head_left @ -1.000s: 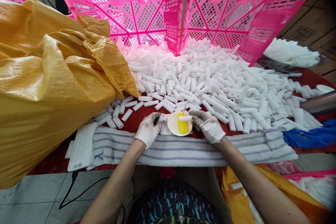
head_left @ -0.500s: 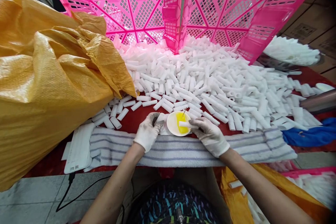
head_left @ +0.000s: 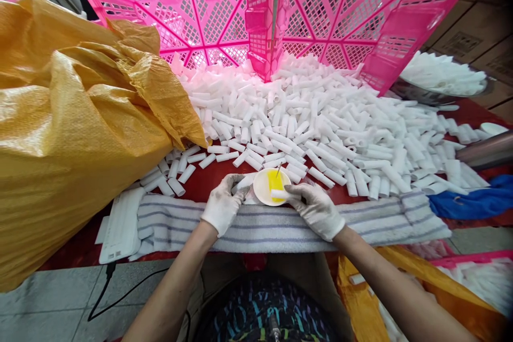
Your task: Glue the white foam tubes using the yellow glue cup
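Both my hands wear white gloves with greyed fingers. My left hand (head_left: 223,206) is closed beside a round cream dish (head_left: 259,186), its thumb and fingers around a white tube (head_left: 244,181) that they partly cover. From the other side, my right hand (head_left: 316,211) pinches one end of a short white tube (head_left: 277,194). That tube lies level across the lower part of a bright yellow patch (head_left: 274,179) in the dish; whether it touches the yellow cannot be made out. A thin dark pin (head_left: 279,169) sticks up at the patch's far edge.
A heap of white tubes (head_left: 304,112) spreads behind the dish, against pink crates (head_left: 224,26). A yellow sack (head_left: 80,133) bulges at left. Along the front edge lies a striped towel (head_left: 272,230), beside a white power strip (head_left: 120,230). Blue cloth (head_left: 473,200) sits right.
The tube in my right hand has moved slightly down and left over the yellow patch. My left hand stays nearly in place, and the whole view has shifted a little.
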### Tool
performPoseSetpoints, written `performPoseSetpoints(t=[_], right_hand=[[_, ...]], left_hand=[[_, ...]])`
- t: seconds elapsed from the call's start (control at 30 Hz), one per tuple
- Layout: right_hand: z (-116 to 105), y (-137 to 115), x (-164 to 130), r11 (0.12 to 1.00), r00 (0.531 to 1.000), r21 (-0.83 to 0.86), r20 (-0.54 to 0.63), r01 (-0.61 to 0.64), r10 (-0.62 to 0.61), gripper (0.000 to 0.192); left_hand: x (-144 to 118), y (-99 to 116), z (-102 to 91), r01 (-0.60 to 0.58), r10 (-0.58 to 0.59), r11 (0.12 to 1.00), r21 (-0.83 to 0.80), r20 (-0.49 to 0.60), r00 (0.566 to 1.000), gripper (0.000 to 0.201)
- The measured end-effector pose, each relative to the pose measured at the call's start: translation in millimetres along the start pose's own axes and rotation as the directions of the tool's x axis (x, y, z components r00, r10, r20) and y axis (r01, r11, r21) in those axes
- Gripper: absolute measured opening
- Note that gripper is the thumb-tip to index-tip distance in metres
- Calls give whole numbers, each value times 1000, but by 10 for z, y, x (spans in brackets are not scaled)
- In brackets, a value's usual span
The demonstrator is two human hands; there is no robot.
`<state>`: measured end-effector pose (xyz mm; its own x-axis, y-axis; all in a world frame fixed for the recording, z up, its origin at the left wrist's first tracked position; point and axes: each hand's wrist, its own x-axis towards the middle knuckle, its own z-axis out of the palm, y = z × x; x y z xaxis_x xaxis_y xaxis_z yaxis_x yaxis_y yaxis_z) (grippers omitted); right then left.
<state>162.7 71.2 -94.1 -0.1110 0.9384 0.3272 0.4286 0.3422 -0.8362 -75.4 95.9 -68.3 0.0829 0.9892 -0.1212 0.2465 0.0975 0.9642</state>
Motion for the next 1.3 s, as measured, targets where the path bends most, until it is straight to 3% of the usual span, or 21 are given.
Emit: performPoseSetpoints(t=[0.07,0.13,0.23,0.33,0.43,0.5,0.67,0.77,0.83,0.9,0.97,1.03,1.07,1.17,1.23,1.3], right_hand=[[-35,-32,-8,996,996,29,27,85,-86,8],[-87,-81,-28,993,995,86,45,82,-86,8],[-169,-182,-49,954,983,236,26,-183,182,23],[-200,-295,-17,810,889,387,61,-441,454,39],[-193,-397,48,737,841,431,112,-521,529,45],[-209,-447,75,754,840,398,92,-523,534,46],[-384,-513,-43,923,945,216,-12,-317,327,30],[-482,-546,-209,999,1000,34,6,4,-4,13],[-501,-560,-313,959,969,-151,96,240,-228,8],[-497,-556,-389,880,925,-292,189,375,-331,9],[-505,-541,-432,835,915,-374,182,404,-361,10],[-550,-542,-445,788,910,-457,157,412,-384,12],[-585,-554,-446,751,905,-512,161,418,-394,14],[-668,-621,-463,621,880,-636,225,458,-419,25],[-647,-653,-504,658,906,-645,141,390,-399,30],[-563,-652,-562,815,963,-563,-117,135,-241,32]], left_hand=[[-5,7,-8,-7,7,1000,13,-4,1000,30],[-13,19,-2,-20,20,999,25,-16,1000,29],[-53,59,48,-47,47,999,21,23,999,28],[-135,131,152,-64,58,997,42,133,989,27],[-235,240,261,-40,25,997,59,229,973,28],[-293,322,304,9,-23,999,51,280,960,28],[-346,453,306,117,-89,992,-41,421,903,32],[-343,434,347,277,-137,944,-178,552,823,42],[-358,403,432,439,-253,882,-171,615,747,47],[-391,384,552,486,-340,869,-89,606,719,48],[-421,391,678,362,-320,931,31,543,776,49],[-425,420,790,159,-210,977,143,490,846,51],[-414,439,840,62,-146,981,183,490,859,50],[-376,503,991,-128,-20,963,236,538,843,45],[-398,545,1112,-171,17,950,261,503,864,46],[-484,585,1241,-175,60,941,290,365,929,49]])
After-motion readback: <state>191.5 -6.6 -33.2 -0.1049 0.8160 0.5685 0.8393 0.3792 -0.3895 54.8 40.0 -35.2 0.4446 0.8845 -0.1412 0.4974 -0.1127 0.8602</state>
